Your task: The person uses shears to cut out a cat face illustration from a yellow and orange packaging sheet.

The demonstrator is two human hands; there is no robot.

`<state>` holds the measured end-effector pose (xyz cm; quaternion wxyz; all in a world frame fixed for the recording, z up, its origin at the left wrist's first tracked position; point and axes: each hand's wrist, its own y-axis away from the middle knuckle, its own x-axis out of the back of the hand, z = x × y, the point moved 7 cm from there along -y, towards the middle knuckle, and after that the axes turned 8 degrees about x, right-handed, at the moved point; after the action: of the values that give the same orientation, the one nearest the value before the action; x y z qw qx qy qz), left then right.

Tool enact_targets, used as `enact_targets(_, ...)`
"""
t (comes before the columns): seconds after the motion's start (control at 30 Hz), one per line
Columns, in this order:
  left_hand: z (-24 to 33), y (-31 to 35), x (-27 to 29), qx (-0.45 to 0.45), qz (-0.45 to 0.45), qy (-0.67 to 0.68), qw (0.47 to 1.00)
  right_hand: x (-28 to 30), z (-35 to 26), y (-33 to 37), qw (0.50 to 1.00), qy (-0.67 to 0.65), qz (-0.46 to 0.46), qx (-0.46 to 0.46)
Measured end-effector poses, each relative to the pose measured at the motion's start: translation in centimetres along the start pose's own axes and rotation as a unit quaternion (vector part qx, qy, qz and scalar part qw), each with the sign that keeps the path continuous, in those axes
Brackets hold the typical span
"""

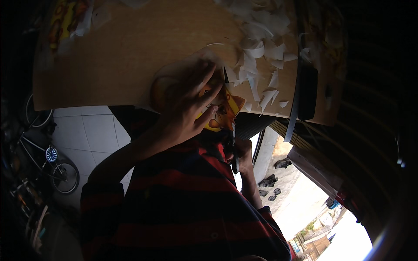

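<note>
My left hand [185, 111] lies with its fingers spread over a printed paper piece [229, 106], which shows an orange and yellow cartoon animal with pointed ears. Part of that print is hidden beneath the hand, and pale paper surrounds its far side. Below the table's near edge, my right hand [244, 150] is closed around the handles of a pair of scissors [235, 158]. The scissors point away from me at the right side of the print, and a dark blade tip shows past it. White paper scraps [257, 65] lie just right of the piece.
The wooden tabletop [126, 52] carries another yellow and red print [65, 21] at far left. A ruler-like strip [294, 113] sticks out over the right edge beside a black flat object [308, 93]. A bicycle [64, 176] stands on the tiled floor [89, 135] at left.
</note>
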<state>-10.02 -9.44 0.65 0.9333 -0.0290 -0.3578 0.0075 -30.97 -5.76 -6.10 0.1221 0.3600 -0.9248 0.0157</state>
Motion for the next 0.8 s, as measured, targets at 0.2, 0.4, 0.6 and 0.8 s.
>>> enact_targets(0.2,-0.6,0.1,-0.2,0.022,-0.002,0.077,0.997,1.0,-0.5,-0.3,0.998,0.011,-0.001,-0.069)
enact_targets(0.4,-0.5,0.0,0.0,0.004,0.003,0.057,0.998,1.9,-0.3,0.1,0.992,-0.009,0.043,-0.117)
enact_targets(0.6,-0.7,0.0,0.1,0.008,-0.003,0.055,0.998,3.3,-1.8,-1.2,0.994,0.005,-0.012,-0.112)
enact_targets(0.8,-0.4,0.2,0.3,-0.016,0.0,0.034,0.999,4.2,-2.8,-3.2,0.995,0.044,-0.022,-0.088)
